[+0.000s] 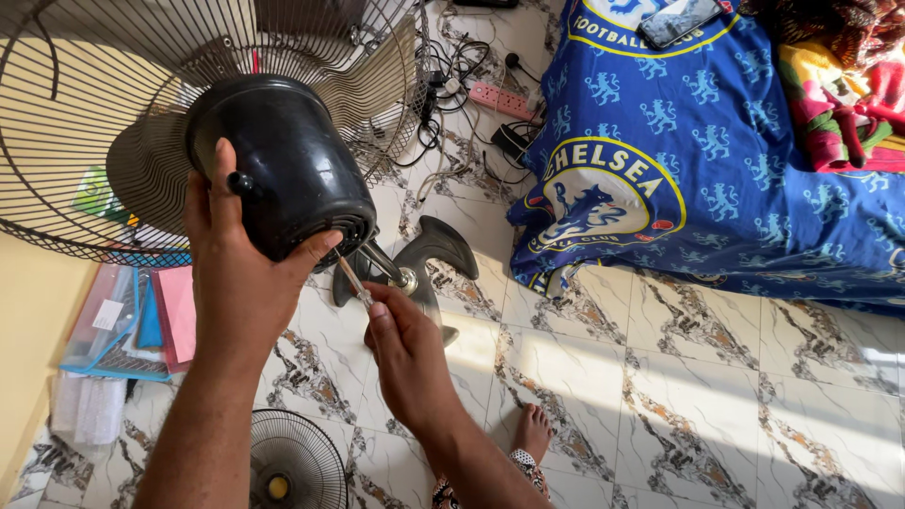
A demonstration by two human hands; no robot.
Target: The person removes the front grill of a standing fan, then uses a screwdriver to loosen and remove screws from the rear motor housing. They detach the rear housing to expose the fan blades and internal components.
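Observation:
My left hand (236, 273) grips the black motor housing (283, 160) of a stand fan, thumb pressed against its lower rim. The fan's wire grille (85, 123) fans out behind the housing. My right hand (405, 353) holds a thin screwdriver (353, 280) whose tip points up at the underside of the housing. Below the housing I see the fan's metal pole and dark cross-shaped base (429, 250) on the tiled floor.
A blue bedsheet with crests (698, 170) covers a bed at right, with a phone (679, 19) on it. A power strip and cables (500, 99) lie on the floor behind. A small fan (292, 462) stands near my foot (533, 429). Plastic folders (132, 320) lie at left.

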